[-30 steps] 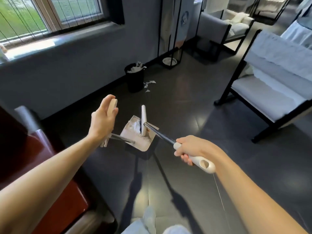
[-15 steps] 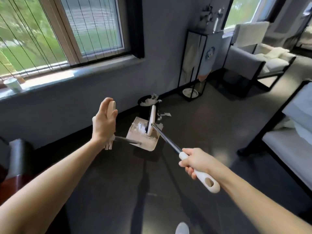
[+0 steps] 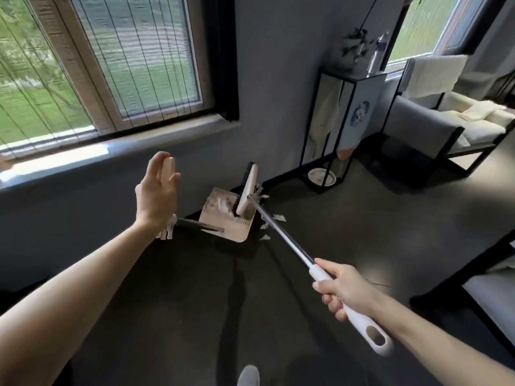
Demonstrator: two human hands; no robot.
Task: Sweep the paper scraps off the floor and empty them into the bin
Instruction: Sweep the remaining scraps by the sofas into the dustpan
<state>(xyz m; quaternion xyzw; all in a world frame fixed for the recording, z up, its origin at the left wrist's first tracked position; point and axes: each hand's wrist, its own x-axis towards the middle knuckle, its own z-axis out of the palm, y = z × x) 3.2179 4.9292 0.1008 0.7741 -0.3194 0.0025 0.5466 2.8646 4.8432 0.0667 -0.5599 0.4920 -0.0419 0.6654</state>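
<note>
**Loaded pan near the bin, scraps left on the floor**

Head view: the left hand (image 3: 156,193) grasps the cream top of the dustpan (image 3: 228,224) handle, fingers only loosely wrapped, and carries the pan tilted above the dark floor (image 3: 195,316). The right hand (image 3: 342,285) is clenched round the white grip of the broom (image 3: 281,235), whose head presses into the pan and pins white paper scraps (image 3: 220,203) there. The bin (image 3: 258,208) shows only as a dark sliver behind the pan and broom head, against the wall. A few loose scraps (image 3: 278,217) lie on the floor just beside it. By my reading, one load is gathered but not tipped, and those strays need another pass.
</note>
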